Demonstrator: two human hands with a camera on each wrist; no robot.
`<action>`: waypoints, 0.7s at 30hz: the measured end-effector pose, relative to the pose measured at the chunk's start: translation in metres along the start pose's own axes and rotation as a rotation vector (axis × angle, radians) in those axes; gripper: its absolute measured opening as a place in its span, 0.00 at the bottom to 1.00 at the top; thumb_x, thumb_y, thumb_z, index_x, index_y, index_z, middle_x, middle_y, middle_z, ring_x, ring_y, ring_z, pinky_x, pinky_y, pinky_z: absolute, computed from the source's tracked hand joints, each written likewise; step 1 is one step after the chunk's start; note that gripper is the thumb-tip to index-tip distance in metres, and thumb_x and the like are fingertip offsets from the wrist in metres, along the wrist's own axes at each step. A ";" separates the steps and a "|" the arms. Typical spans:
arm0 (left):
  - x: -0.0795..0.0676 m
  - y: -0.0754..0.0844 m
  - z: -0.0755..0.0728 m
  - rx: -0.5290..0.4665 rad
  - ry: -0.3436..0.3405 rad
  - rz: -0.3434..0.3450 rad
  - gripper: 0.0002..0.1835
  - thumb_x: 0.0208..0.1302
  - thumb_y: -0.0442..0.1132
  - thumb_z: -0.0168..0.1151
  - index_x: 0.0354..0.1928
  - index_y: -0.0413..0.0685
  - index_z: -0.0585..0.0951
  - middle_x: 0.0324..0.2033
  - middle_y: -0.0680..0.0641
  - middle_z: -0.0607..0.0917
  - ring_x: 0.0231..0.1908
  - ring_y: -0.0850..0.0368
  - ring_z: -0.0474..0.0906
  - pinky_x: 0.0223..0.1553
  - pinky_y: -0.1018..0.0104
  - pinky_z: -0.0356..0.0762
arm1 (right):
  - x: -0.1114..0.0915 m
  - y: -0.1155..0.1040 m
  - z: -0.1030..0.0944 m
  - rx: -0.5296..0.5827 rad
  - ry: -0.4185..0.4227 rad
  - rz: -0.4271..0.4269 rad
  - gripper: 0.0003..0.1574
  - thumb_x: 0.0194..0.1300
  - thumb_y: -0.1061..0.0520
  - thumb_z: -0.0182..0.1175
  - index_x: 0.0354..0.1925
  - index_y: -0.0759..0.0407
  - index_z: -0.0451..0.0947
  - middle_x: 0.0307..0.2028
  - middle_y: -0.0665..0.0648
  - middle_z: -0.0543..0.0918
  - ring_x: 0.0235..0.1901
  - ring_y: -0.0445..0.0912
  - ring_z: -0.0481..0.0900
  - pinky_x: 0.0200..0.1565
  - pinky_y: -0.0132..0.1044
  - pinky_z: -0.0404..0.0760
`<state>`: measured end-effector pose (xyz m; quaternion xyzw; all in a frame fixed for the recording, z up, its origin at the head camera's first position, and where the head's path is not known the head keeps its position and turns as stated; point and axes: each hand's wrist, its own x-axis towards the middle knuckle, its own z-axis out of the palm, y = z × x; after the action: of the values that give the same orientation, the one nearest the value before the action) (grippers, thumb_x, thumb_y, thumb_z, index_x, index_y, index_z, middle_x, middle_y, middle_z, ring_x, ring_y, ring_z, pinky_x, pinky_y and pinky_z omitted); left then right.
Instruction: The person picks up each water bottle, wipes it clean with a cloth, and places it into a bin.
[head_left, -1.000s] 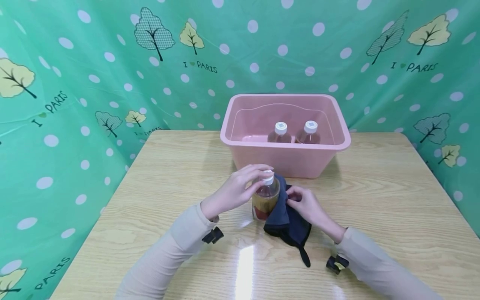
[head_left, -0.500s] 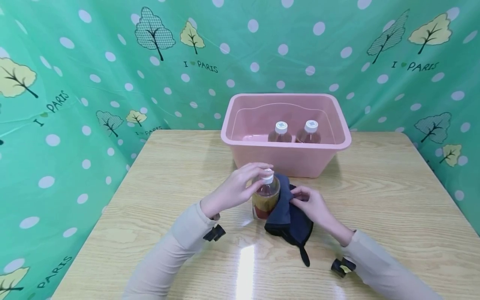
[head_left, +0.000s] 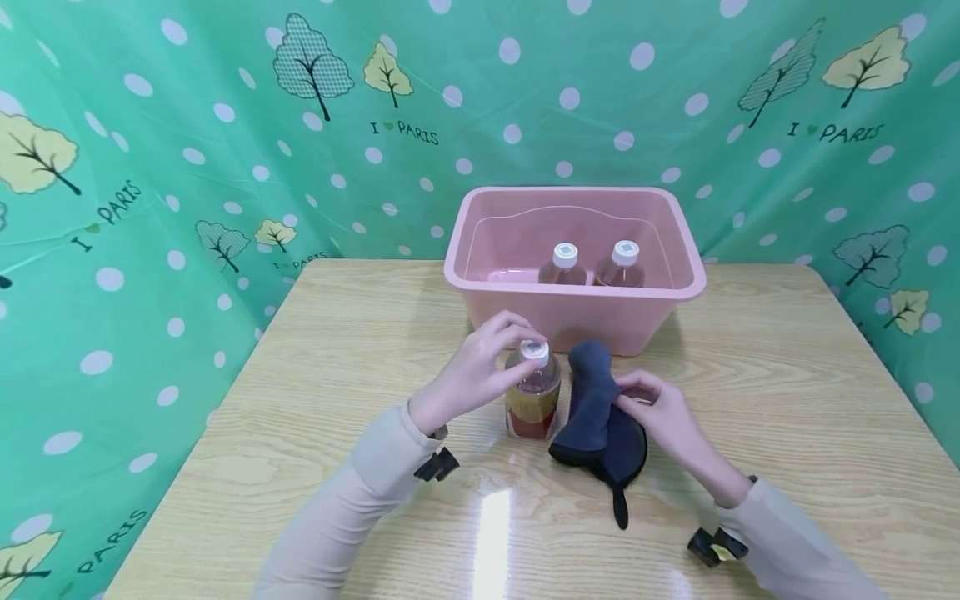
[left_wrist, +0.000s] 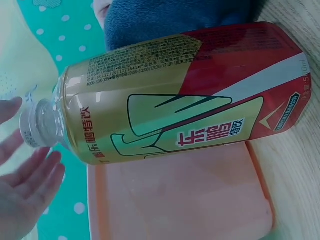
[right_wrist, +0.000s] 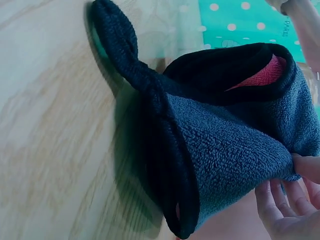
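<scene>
A plastic drink bottle (head_left: 534,404) with a gold and red label and white cap stands upright on the table. In the head view my left hand (head_left: 495,358) is at its cap, thumb on the near side and fingers above. The left wrist view has the left hand's fingers (left_wrist: 37,172) spread loosely about the cap (left_wrist: 32,125). To the bottle's right, a folded dark blue cleaning cloth (head_left: 592,408) with black edging and a hanging loop is pinched between the thumb and fingers of my right hand (head_left: 660,412). A pink patch shows inside its fold in the right wrist view.
Behind the bottle and cloth stands a pink plastic tub (head_left: 573,312). Two more white-capped bottles stand in it, one (head_left: 564,267) near the middle and another (head_left: 621,265) to the right. A green patterned curtain (head_left: 450,108) hangs behind the wooden table (head_left: 360,333).
My right hand has moved right with the cloth, which has come away from the bottle's side. My left fingers have loosened and lifted from the cap, while the bottle stays in place.
</scene>
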<state>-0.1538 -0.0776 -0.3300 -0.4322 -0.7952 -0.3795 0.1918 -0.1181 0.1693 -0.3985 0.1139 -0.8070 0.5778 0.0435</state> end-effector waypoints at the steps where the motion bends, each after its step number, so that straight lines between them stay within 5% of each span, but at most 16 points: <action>1: 0.000 0.001 0.001 0.009 0.014 -0.013 0.11 0.50 0.34 0.66 0.36 0.38 0.79 0.34 0.47 0.75 0.37 0.59 0.72 0.40 0.71 0.74 | -0.001 0.000 -0.001 -0.001 0.003 0.003 0.10 0.54 0.72 0.57 0.38 0.76 0.74 0.30 0.34 0.76 0.32 0.33 0.76 0.35 0.22 0.75; 10: -0.002 0.003 0.005 0.052 0.087 -0.077 0.15 0.44 0.37 0.70 0.33 0.39 0.77 0.29 0.49 0.75 0.32 0.61 0.73 0.36 0.78 0.73 | -0.005 0.000 -0.006 -0.009 0.014 -0.009 0.10 0.54 0.70 0.58 0.38 0.75 0.75 0.30 0.35 0.77 0.31 0.32 0.76 0.35 0.22 0.75; 21: -0.004 0.001 0.004 -0.014 0.077 -0.058 0.11 0.47 0.32 0.67 0.34 0.36 0.78 0.31 0.47 0.76 0.33 0.61 0.73 0.37 0.78 0.74 | -0.007 0.000 -0.005 -0.003 0.021 -0.025 0.11 0.52 0.71 0.60 0.36 0.76 0.74 0.29 0.34 0.77 0.30 0.37 0.78 0.34 0.21 0.75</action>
<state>-0.1508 -0.0760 -0.3347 -0.3953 -0.7968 -0.4069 0.2080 -0.1118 0.1748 -0.3981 0.1180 -0.8057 0.5773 0.0595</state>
